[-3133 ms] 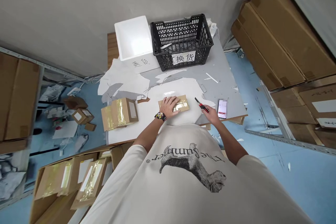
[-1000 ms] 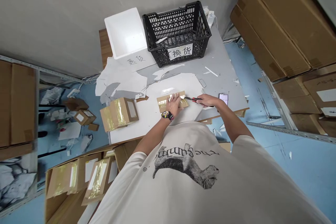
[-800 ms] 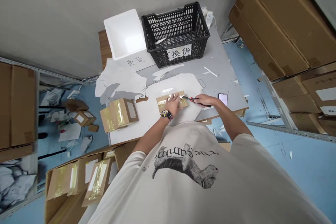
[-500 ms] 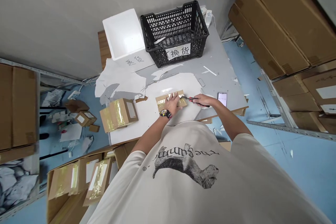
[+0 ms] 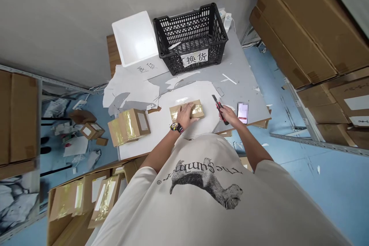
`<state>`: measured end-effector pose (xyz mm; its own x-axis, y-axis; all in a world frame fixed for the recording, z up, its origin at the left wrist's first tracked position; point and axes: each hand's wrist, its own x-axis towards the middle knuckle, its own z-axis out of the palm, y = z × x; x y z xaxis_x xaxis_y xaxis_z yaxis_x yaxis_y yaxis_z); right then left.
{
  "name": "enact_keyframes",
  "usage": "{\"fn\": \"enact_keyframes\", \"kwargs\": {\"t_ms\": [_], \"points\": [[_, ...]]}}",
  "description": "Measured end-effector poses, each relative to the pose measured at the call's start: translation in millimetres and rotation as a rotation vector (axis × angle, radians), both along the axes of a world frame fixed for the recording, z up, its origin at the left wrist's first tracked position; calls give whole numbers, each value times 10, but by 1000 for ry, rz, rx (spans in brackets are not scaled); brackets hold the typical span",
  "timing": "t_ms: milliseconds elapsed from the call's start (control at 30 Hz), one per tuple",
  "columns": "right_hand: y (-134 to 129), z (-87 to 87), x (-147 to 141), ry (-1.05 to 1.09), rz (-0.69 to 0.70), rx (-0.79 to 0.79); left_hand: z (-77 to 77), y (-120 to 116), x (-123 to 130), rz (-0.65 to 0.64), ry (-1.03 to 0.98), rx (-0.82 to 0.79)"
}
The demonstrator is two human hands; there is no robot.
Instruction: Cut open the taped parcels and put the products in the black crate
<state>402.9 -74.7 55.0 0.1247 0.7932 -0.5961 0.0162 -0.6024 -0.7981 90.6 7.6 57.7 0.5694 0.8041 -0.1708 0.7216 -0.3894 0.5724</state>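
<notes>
A small cardboard box [image 5: 197, 109] with shiny yellowish tape lies on the white sheet at the table's near edge. My left hand [image 5: 185, 115], with a patterned watch at the wrist, holds it down, fingers over the top and thumb along the near side. To the right of the box, my right hand [image 5: 228, 115] is closed around a red and black utility knife [image 5: 218, 104]. The knife's front end points up and left, apart from the box. A phone [image 5: 242, 112] with a lit screen lies just right of that hand.
A taped carton [image 5: 131, 124] stands at the table's left. Behind are a black plastic crate [image 5: 188, 48] and a white foam box [image 5: 135, 38]. Large cartons [image 5: 300, 27] fill shelving at the right. An open carton [image 5: 67, 228] of taped boxes stands lower left.
My right hand has drawn the knife away from the box and tilted its front end upward. My left hand stays on the box, thumb now nearer its front edge. The phone screen looks different.
</notes>
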Motion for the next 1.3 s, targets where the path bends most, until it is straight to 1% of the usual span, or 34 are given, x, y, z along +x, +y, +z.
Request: {"fn": "enact_keyframes", "kwargs": {"t_ms": [33, 67, 100, 133, 167, 200, 267, 333, 367, 400, 467, 500, 533, 567, 633, 733, 833, 900, 1000, 1100, 1200, 1300], "points": [[-7, 1, -125, 6, -90, 17, 13, -49, -18, 12, -75, 3], [-6, 10, -267, 13, -149, 47, 29, -108, -27, 34, -159, -4], [1, 29, -419, 18, -179, 91, 47, -173, -29, 73, -251, -28], [9, 58, -574, 23, -176, 148, 64, -239, -23, 130, -353, -74], [17, 96, -725, 30, -139, 211, 79, -300, -14, 209, -461, -142], [24, 140, -863, 42, -67, 274, 93, -352, -5, 300, -572, -233], [38, 231, -1082, 80, 140, 377, 113, -414, -11, 500, -767, -459], [67, 305, -1207, 79, 318, 434, 126, -422, -80, 716, -885, -658], [91, 328, -1237, 42, 369, 443, 131, -412, -145, 830, -920, -720], [124, 341, -1254, -24, 399, 443, 135, -398, -229, 950, -951, -752], [207, 340, -1272, -226, 455, 437, 142, -373, -441, 1176, -1022, -744], [254, 328, -1289, -343, 501, 438, 143, -369, -559, 1262, -1060, -722], [302, 312, -1318, -457, 562, 445, 144, -371, -679, 1320, -1090, -700], [347, 294, -1365, -565, 632, 455, 142, -380, -797, 1348, -1110, -683], [427, 260, -1514, -741, 765, 461, 128, -418, -1008, 1330, -1113, -680], [507, 231, -1833, -900, 906, 410, 78, -497, -1247, 1233, -1037, -690], [546, 219, -2130, -1008, 964, 353, -4, -568, -1404, 1143, -940, -690], [556, 212, -2249, -1068, 973, 328, -65, -598, -1482, 1107, -880, -715], [562, 204, -2304, -1120, 985, 305, -151, -610, -1585, 1045, -807, -765], [569, 197, -2282, -1122, 999, 297, -226, -590, -1679, 946, -764, -759], [572, 173, -2239, -1087, 979, 299, -288, -548, -1756, 808, -704, -687], [559, 134, -2181, -1038, 952, 338, -318, -481, -1809, 635, -624, -565]]}}
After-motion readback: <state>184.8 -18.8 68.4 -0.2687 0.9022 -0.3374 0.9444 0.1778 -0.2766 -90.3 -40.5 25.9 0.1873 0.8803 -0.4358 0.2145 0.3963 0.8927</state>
